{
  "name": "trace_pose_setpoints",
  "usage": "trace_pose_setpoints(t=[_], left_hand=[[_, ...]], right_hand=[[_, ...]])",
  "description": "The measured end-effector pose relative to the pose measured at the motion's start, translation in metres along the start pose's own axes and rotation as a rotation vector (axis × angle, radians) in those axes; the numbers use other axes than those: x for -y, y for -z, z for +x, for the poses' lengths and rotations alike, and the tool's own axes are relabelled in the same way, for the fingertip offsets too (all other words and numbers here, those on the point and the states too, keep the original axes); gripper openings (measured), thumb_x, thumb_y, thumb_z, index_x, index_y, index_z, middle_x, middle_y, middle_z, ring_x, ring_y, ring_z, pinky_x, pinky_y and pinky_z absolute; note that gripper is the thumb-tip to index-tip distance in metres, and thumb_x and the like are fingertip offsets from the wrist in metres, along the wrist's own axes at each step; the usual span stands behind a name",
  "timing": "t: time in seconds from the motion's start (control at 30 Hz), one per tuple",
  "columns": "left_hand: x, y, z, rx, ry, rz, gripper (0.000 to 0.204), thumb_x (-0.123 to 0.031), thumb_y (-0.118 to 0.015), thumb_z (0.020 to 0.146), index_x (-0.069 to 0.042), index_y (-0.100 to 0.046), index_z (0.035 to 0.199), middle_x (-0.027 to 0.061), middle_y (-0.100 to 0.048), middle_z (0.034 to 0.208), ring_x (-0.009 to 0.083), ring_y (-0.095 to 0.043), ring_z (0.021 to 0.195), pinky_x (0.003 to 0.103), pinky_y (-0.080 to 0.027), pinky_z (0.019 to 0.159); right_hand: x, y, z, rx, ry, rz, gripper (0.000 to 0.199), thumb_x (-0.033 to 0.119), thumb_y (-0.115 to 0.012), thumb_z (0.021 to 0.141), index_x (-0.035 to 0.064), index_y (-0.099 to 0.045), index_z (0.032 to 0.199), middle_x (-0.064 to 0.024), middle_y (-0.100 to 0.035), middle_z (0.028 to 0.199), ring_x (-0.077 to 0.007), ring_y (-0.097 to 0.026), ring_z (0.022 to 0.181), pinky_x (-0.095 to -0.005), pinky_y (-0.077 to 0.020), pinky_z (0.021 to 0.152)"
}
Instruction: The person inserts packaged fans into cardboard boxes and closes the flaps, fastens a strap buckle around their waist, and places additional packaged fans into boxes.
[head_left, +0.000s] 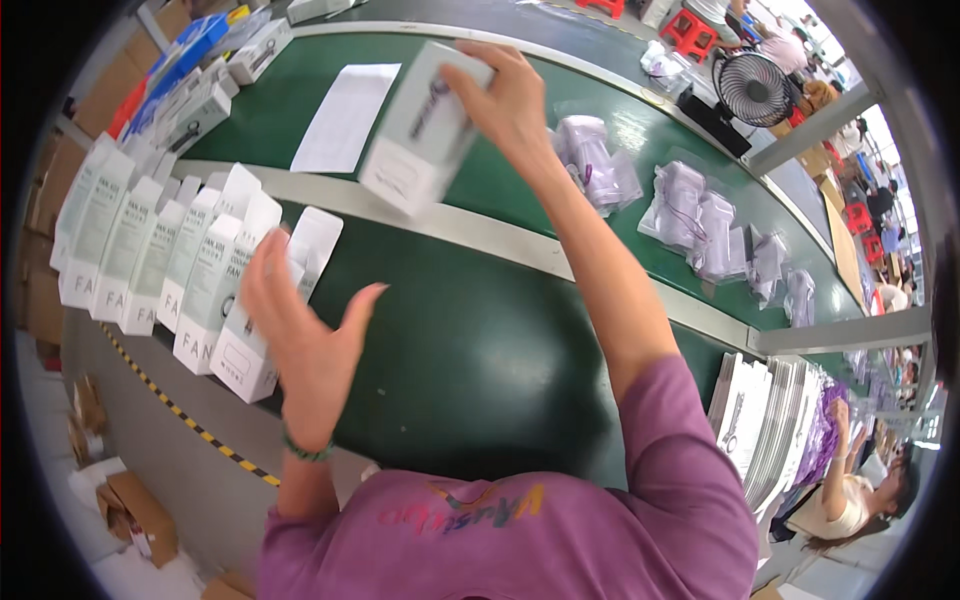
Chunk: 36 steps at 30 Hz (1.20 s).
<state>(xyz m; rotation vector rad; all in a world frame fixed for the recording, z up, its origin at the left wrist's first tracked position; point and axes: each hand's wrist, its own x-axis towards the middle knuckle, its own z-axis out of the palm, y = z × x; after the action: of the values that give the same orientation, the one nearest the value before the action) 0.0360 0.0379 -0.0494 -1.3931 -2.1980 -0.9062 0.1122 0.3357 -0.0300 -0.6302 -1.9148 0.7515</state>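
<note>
My right hand [510, 105] grips a white-and-grey carton [415, 135] by its upper end. It holds the carton tilted over the pale strip between the two green work surfaces, and its lower end is blurred. My left hand [310, 345] is open, fingers stretched up and thumb spread, with nothing in it. Beside that hand stands a row of upright cartons [205, 300], several with their top flaps raised. The nearest carton [243, 350] in the row is partly hidden behind my left fingers.
A white paper sheet [345, 118] lies on the far green belt [270, 85]. Clear-bagged pale purple items [595, 160] lie farther right. Flattened cartons [745, 410] are stacked at the right, near purple cords [822, 430] and a co-worker [845, 500]. A black fan [755, 90] stands beyond.
</note>
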Motion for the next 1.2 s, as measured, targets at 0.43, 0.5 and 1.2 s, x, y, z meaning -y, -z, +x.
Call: trace_pose_setpoints(t=[0.43,0.5,1.2], left_hand=[[0.077,0.007,-0.034,0.267,-0.065,0.419,0.069,-0.029,-0.080,0.087,-0.004,-0.047,0.142,0.0203,-0.048,0.143,0.0400,-0.044,0.133,0.055,-0.035,0.108],[0.071,-0.003,-0.021,0.253,-0.104,0.399,0.070,-0.027,-0.082,0.085,-0.004,-0.047,0.141,0.0203,-0.048,0.142,0.0404,-0.045,0.131,0.054,-0.035,0.108],[-0.048,-0.104,0.091,0.634,-0.366,-0.336,0.111,-0.027,-0.085,0.063,-0.011,-0.033,0.159,0.0215,-0.067,0.111,0.0372,-0.063,0.103,0.048,-0.048,0.090]], right_hand=[[-0.087,0.108,-0.011,0.467,-0.322,-1.144,0.144,0.081,-0.076,0.062,-0.0134,-0.020,0.155,-0.0336,-0.067,0.120,-0.0406,-0.068,0.113,-0.0425,-0.0529,0.102],[-0.095,0.120,-0.022,0.581,-0.434,-1.036,0.138,0.077,-0.078,0.064,-0.0150,-0.026,0.153,-0.0358,-0.067,0.116,-0.0431,-0.068,0.112,-0.0451,-0.0531,0.101],[-0.046,0.108,-0.077,0.991,0.023,-0.329,0.067,0.020,-0.085,0.073,0.0123,-0.058,0.134,-0.0165,-0.075,0.104,-0.0380,-0.071,0.095,-0.0455,-0.0541,0.087]])
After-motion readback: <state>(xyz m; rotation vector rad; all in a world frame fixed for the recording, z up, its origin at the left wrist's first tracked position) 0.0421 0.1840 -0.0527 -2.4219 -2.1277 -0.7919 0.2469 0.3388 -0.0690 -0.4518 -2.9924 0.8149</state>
